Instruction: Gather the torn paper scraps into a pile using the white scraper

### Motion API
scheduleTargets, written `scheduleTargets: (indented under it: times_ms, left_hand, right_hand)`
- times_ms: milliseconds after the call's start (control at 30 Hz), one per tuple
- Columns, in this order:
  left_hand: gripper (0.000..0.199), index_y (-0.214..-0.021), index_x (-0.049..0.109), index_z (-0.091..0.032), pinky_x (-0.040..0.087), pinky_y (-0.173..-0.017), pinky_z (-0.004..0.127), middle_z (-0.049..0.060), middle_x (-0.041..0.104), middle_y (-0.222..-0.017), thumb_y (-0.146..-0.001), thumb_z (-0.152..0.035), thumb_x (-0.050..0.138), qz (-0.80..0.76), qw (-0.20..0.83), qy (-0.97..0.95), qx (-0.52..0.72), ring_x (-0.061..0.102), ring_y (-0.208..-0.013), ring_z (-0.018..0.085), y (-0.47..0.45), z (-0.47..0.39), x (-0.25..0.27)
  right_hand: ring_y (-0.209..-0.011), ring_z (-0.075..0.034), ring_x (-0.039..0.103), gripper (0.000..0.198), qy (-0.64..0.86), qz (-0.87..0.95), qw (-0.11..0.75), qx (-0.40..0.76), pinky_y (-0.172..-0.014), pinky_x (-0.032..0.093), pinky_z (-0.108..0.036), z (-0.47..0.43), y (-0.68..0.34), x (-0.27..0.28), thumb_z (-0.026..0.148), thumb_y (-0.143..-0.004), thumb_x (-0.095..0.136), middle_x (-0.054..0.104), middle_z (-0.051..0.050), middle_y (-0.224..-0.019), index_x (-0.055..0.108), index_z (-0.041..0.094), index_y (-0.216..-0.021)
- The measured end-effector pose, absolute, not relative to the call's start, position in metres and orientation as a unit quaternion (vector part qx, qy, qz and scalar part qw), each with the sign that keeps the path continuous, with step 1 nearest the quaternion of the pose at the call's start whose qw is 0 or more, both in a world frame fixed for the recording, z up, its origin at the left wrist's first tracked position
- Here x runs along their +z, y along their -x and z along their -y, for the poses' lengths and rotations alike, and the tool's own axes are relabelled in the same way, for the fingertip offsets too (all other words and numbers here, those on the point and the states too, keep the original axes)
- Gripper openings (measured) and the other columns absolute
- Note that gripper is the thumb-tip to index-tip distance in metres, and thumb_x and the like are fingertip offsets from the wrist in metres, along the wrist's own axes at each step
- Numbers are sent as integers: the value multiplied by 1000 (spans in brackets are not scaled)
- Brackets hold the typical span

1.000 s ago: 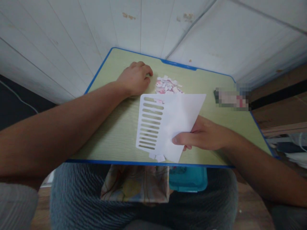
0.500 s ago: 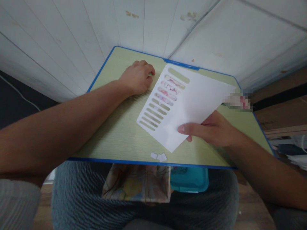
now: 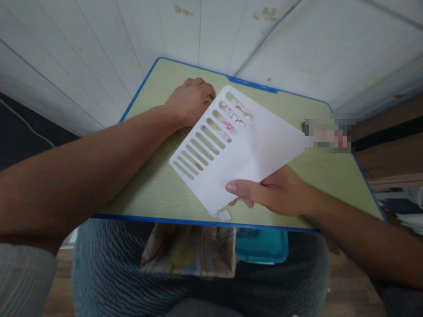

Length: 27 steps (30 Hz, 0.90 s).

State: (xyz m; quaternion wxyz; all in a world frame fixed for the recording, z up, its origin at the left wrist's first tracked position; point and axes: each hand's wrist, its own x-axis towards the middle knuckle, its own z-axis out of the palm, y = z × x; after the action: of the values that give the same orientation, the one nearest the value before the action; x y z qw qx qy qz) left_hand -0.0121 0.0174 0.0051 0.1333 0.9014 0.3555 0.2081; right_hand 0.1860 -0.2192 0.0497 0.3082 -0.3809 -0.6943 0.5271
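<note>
My right hand (image 3: 277,189) grips a white sheet with a row of long rounded slots (image 3: 254,145), thumb on top and fingers underneath. The sheet is tilted above the table, its slotted edge towards my left hand. Through the upper slots show pink and white printed paper pieces (image 3: 228,125), mostly covered by the sheet. My left hand (image 3: 191,101) rests at the back of the table with curled fingers; whatever they hold, if anything, is hidden. Small white paper scraps (image 3: 224,215) lie at the front edge, partly behind the sheet's corner.
A pale green table (image 3: 139,193) with a blue rim stands against a white plank wall (image 3: 178,35). Below its front edge are a flower-patterned fabric pouch (image 3: 188,259) and a turquoise plastic container (image 3: 264,246). A blurred-out item (image 3: 327,134) lies at the right.
My right hand has moved the slotted sheet left and towards me, turning it slightly. Its corner now overlaps the paper scraps. My left hand has stayed in place.
</note>
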Motion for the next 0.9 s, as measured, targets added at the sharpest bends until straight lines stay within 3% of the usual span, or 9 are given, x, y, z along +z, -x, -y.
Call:
scheduleTargets:
  times_ms: [133,367,533,633,900]
  left_hand:
    - [43,-131,85,-28,55,-126,58,13,78,-140,-100,-40,57,-393,106,-892,194,67,-143,40,12,-16,6]
    - [41,-123,85,-38,51,-132,62,10,79,-132,-100,-51,54,-400,104,-884,219,64,-143,40,7,-25,-5]
    - [40,-120,85,-50,45,-133,69,3,80,-126,-91,-54,58,-375,140,-883,246,59,-140,42,10,-34,-12]
    - [42,-119,86,-50,43,-134,69,3,79,-127,-87,-53,59,-370,149,-881,256,58,-137,42,12,-36,-14]
    - [48,-122,84,-44,44,-135,68,6,77,-134,-85,-51,54,-374,129,-887,238,58,-139,43,14,-36,-12]
  right_hand:
    - [-74,-18,72,20,402,719,297,482,-70,60,-28,219,-185,50,26,-107,80,72,1,-71,75,21,-88]
    - [-81,-22,75,19,427,713,267,488,-67,59,-28,215,-203,56,30,-102,84,71,1,-70,71,25,-90]
    - [-84,-21,77,14,418,713,256,501,-70,63,-28,211,-214,62,29,-99,88,81,-1,-86,75,24,-96]
    - [-80,-17,77,11,406,698,239,540,-70,65,-26,209,-219,65,25,-98,86,84,0,-92,76,23,-99]
    - [-67,-16,77,16,412,657,161,611,-59,65,-22,202,-239,70,31,-97,89,83,0,-83,77,20,-100]
